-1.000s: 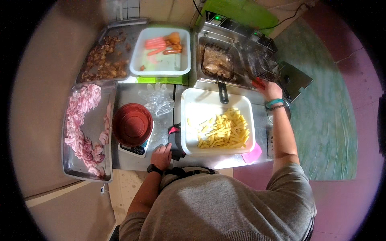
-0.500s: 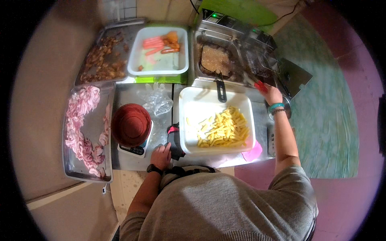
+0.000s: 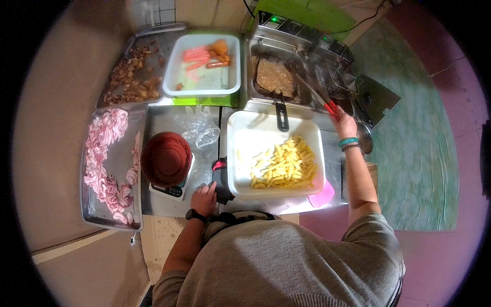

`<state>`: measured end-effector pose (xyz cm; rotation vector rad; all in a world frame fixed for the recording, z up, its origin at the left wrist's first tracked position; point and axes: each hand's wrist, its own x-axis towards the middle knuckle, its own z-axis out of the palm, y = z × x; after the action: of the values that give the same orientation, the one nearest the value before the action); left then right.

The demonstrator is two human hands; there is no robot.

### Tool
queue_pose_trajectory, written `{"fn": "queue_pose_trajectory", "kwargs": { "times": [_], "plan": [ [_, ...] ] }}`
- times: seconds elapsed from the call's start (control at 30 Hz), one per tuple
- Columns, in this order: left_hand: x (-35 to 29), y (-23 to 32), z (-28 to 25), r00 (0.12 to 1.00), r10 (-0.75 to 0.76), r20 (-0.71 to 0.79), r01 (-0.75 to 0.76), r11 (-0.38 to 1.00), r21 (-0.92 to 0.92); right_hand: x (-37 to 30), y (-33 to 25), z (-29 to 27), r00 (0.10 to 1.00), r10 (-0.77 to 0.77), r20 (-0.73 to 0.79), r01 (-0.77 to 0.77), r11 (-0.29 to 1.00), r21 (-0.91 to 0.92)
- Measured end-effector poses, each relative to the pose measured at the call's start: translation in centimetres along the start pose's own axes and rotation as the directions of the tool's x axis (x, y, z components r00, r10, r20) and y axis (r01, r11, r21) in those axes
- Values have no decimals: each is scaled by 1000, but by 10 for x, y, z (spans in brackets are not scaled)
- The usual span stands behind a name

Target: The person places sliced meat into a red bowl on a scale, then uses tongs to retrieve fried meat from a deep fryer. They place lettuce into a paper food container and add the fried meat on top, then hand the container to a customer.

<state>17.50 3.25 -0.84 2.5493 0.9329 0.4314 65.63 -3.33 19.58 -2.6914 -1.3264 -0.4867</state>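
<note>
- Right hand (image 3: 346, 124) grips red-handled tongs (image 3: 316, 95), tips over the fryer (image 3: 276, 77).
- Left hand (image 3: 204, 198) rests loosely curled on the steel counter (image 3: 204, 163), touching a black cloth (image 3: 222, 179).
- White tub (image 3: 240, 133) of fries centre; scale (image 3: 171, 189) beside it.
- Green floor (image 3: 414, 153) on the right.

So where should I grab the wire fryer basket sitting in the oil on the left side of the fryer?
Probably by the black handle of the wire fryer basket, coming from the near, counter side: it sticks out over the white rectangular tub of cut fries, clear of the oil.
</note>
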Motion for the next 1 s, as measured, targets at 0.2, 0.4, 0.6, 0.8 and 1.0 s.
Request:
{"fn": "queue_pose_trajectory", "kwargs": {
  "times": [0.2, 0.4, 0.6, 0.8, 1.0],
  "plan": [
    [-1, 1, 1, 1000, -25, 8, 25, 1000, 18, -1, -4, -4, 999, 32, 41, -33, 999, 33],
    [0, 1, 3, 999, -47, 6, 47, 998, 38, -3, 4, 6, 994, 47, 97, -50, 998, 25],
    [2, 3, 5, 997, -64, 41, 61, 996, 62, -2, 22, 28, 992, 16, 129, -27, 996, 86],
    [-3, -5, 16, 998, 15, -56, -11, 997, 72, -4, 15, 29, 1000, -21, -12, 24, 930, 367],
    [-4, -2, 15, 997, 21, -72, -15, 996, 87, -2, 5, 20, 996, -67, 66, 45, 957, 287]
  ]
}}
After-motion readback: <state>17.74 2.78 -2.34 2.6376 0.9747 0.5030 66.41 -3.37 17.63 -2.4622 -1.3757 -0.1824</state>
